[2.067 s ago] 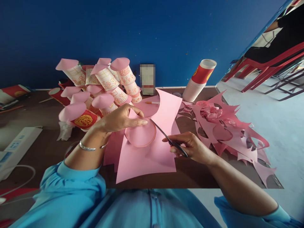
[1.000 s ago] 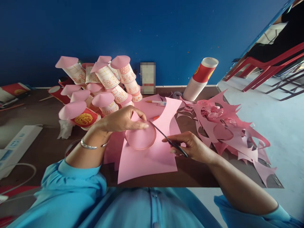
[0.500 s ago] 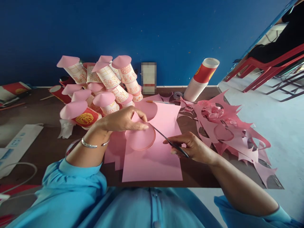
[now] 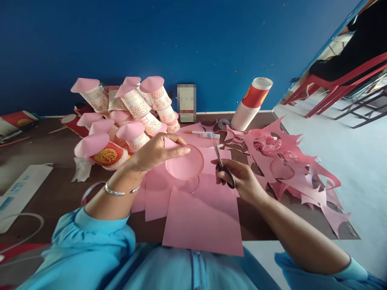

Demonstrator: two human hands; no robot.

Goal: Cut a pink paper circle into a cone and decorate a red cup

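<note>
Between the thumb and fingers of my left hand [image 4: 165, 151] is a pink paper circle [image 4: 184, 164] with a darker outlined rim and a small pointed corner at its upper left. My right hand [image 4: 237, 175] grips black-handled scissors [image 4: 223, 167], blades pointing up and away, apart from the circle. Below both hands a pink sheet [image 4: 204, 225] reaches over the table's front edge. More pink sheets [image 4: 157, 199] lie under it, and part of a drawn curve shows just beneath the held circle.
Paper-cup towers [image 4: 136, 102] with pink cone tops crowd the back left. A cup stack [image 4: 248, 108] leans at the back right, near a tape roll [image 4: 223, 123]. Pink scraps [image 4: 290, 165] cover the right side. A white power strip [image 4: 24, 193] lies left; a person sits on a red chair [image 4: 332, 84].
The circle has come away from the pink sheet and is lifted in my left hand. The sheet has slid toward me, uncovering pens. The scissors have moved off the paper and turned upward.
</note>
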